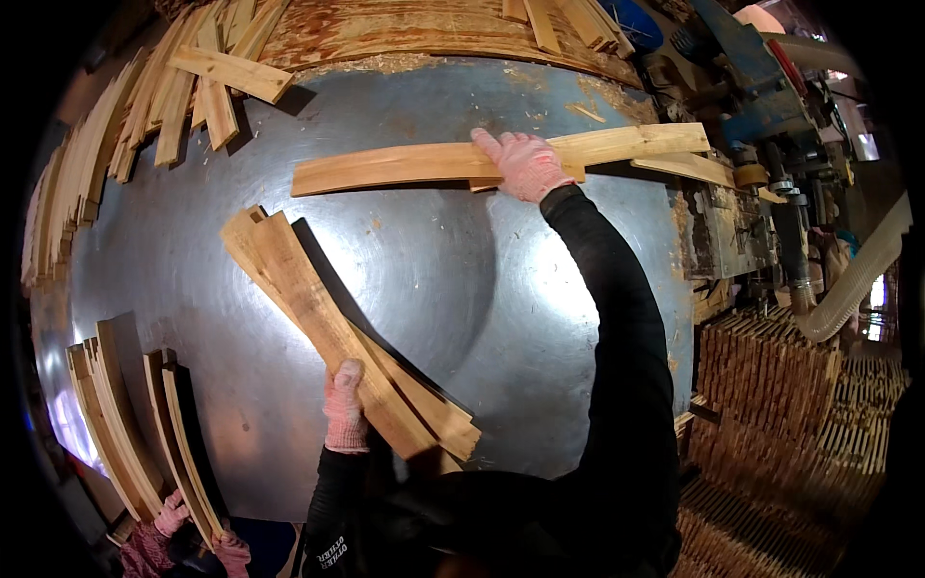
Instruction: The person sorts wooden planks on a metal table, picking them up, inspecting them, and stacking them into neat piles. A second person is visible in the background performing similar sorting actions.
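My left hand, in a pink knit glove, is closed on the side of a wooden board. That board lies crosswise over other boards, and together they slant over the table's near edge. Farther off, my right hand, gloved alike, is closed over a long wooden board on the metal tabletop. A paler board runs out to the right of that hand. The right palm hides where these boards meet, and the left fingertips are partly hidden too.
A co-worker's gloved hands hold boards at the lower left. Loose boards pile up at the far left. A machine with a clear hose stands at the right, above stacked wood strips.
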Available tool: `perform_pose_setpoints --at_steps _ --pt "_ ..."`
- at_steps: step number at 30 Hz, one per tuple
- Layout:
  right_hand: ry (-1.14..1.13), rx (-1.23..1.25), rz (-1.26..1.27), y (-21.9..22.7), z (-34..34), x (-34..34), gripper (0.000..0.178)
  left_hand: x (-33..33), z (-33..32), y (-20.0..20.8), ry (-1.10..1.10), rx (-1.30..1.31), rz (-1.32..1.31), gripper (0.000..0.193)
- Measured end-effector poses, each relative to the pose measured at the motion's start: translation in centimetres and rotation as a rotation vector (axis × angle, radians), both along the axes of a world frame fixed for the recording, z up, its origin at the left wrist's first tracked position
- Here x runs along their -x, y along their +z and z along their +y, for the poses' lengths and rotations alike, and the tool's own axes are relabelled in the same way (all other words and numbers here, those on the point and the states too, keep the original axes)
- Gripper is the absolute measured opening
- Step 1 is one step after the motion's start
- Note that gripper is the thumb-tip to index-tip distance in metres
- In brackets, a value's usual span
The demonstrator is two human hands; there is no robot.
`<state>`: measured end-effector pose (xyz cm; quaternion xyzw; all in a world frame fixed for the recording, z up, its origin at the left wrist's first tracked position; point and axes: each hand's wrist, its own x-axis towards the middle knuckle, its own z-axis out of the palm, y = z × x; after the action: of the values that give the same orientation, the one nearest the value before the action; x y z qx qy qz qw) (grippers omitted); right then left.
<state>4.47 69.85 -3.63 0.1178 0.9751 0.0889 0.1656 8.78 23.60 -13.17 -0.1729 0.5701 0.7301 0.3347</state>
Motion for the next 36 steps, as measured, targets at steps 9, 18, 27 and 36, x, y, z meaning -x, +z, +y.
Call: perform_pose_setpoints --at_steps 9,18,27,36 --pt "-0.661 1.513 -0.295 -2.1 -13.0 -1.1 0.05 2.0 -2.7 5.0 0.082 0.059 -0.071 0.042" --pt "-0.433 1.554 0.256 -12.5 -30.7 -10.6 0.076 3.4 -2.4 1.6 -0.126 0.135 0.06 0.069" --pt "0.1 0.568 0.066 -7.6 -37.1 -13.3 0.027 1.9 -1.3 13.7 -0.502 0.643 0.226 0.104" --pt "-0.389 1.155 -0.281 -4.6 -34.6 -15.8 0.064 -1.6 -0.4 9.0 -0.632 1.171 0.542 0.133"
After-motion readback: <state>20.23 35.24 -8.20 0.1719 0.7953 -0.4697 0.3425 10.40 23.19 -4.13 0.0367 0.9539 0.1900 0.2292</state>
